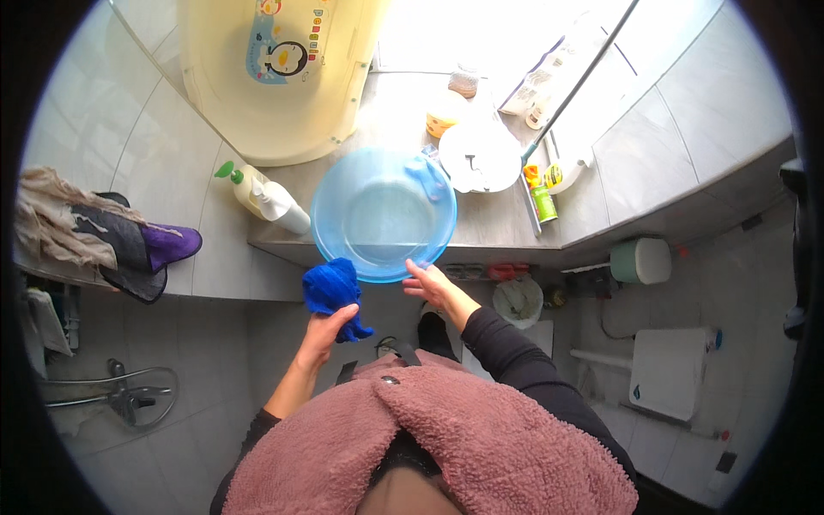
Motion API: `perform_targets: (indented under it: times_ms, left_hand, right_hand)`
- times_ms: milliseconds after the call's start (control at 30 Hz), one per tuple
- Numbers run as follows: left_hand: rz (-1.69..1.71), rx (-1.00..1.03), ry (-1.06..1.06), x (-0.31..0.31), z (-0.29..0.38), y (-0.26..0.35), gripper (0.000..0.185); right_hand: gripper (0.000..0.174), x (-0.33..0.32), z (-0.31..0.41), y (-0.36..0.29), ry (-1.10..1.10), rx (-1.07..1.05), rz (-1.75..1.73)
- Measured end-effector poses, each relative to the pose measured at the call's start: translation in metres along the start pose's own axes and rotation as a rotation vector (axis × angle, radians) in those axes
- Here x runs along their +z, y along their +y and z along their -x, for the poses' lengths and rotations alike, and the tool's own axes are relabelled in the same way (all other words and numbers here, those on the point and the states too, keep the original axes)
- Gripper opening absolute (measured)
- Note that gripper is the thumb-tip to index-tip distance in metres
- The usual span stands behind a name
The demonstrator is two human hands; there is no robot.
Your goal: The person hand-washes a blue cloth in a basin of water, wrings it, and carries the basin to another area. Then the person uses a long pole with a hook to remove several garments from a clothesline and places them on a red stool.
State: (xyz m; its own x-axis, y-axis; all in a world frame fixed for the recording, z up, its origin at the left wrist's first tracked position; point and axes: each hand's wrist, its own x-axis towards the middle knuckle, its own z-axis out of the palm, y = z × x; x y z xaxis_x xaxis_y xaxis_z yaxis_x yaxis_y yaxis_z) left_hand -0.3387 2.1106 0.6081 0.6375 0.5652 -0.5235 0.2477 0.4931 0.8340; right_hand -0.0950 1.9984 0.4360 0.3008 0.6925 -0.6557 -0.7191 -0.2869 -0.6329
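Observation:
My left hand (328,331) is closed around a bunched blue cloth (331,288), held just in front of the counter, near the lower left of the basin. A translucent blue plastic basin (386,219) rests on the counter, its near edge jutting past the counter's front. Beside that near rim is my right hand (430,286), fingers apart and holding nothing; whether its fingertips touch the rim I cannot tell. Through the basin's upper right wall a pale blue shape shows, not clear enough to name.
Two pump bottles (280,205) stand left of the basin on the counter (489,225). A cream baby bathtub (277,129) leans behind. At right are a white round lid or tub (479,158), a pole (579,84) and a spray bottle (566,174). Below sits a lined bin (518,301).

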Motion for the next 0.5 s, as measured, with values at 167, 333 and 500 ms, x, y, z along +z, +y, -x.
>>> perform_targets:
  times_ms: [167,333,500]
  left_hand:
    - [0.068,-0.097,0.213,0.0,-0.03,-0.016,0.057]
    - [0.141,-0.119,0.28,0.016,-0.063,-0.028,0.057]
    - [0.14,-0.154,0.313,0.054,-0.082,-0.026,0.06]
  right_hand:
    - [0.065,-0.061,-0.036,-0.036,0.007,-0.019,0.96]
    - [0.058,-0.113,-0.073,-0.081,0.465,-0.567,1.083]
    - [0.056,-0.113,-0.133,-0.132,0.385,-0.612,1.193]
